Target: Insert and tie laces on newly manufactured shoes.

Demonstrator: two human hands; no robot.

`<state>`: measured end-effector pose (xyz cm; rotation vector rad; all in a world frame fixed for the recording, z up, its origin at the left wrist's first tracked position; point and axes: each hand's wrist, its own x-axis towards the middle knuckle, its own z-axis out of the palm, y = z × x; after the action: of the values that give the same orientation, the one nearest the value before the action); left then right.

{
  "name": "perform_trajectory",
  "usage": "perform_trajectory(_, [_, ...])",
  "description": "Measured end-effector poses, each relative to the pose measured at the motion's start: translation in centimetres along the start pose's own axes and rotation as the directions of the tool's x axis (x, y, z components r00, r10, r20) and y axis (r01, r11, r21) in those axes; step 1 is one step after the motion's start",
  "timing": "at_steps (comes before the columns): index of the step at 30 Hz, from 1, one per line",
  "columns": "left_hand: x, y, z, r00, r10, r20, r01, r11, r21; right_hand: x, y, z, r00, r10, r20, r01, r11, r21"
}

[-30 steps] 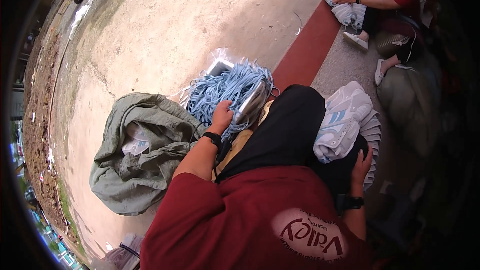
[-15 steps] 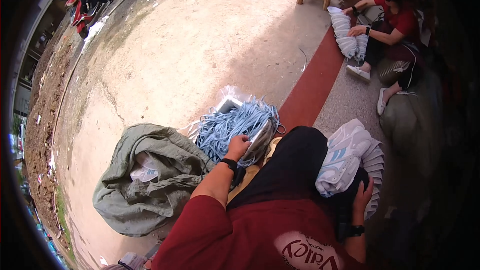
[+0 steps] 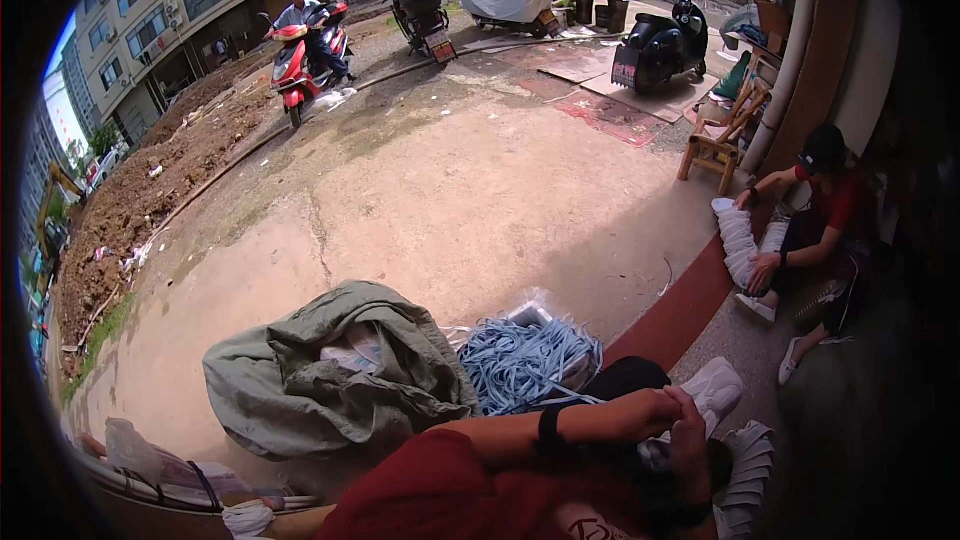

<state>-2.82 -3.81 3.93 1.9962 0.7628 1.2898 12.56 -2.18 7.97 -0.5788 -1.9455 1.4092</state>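
My left hand (image 3: 645, 414) reaches across to the right and meets my right hand (image 3: 690, 440) above my lap. The left fingers are closed in a pinch; what they hold is too small to make out. My right fingers are pressed together beside them, their contents hidden. Just beyond both hands is a white and grey shoe upper (image 3: 716, 389). Beside my right hand runs a nested row of white shoe uppers (image 3: 748, 470). Left of my knee lies a tangled heap of light blue laces (image 3: 520, 360), with strands trailing toward my left forearm.
A grey-green cloth sack (image 3: 300, 380) with pale shoe uppers inside stands left of the laces. At right, a seated co-worker (image 3: 835, 210) handles a row of white uppers (image 3: 738, 245) near a bamboo chair (image 3: 715, 145). Beyond are a rider's red scooter (image 3: 295, 70) and a black scooter (image 3: 665, 45).
My left hand has left the lace heap and moved right, up against my right hand. The right hand has risen from the uppers' side. My view has tilted up toward the street.
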Motion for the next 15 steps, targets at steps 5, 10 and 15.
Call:
perform_trajectory(5, [1.7, 6.0, -2.8, 0.962, -0.226, 0.155, 0.241, 0.967, -0.087, -4.2, -1.3, -2.3, 0.829, 0.546, -0.120, -0.519, 0.831, 0.199])
perform_trajectory(10, [-1.6, 3.9, -6.4, 0.961, -0.236, 0.143, 0.231, 0.972, 0.054, -6.2, -4.8, -4.3, 0.936, 0.334, -0.113, -0.352, 0.880, -0.318])
perform_trajectory(15, [-6.3, -2.0, -10.5, 0.872, -0.412, -0.263, 0.489, 0.742, 0.460, -8.3, -5.1, -7.2, 0.912, 0.297, -0.283, -0.397, 0.813, -0.426])
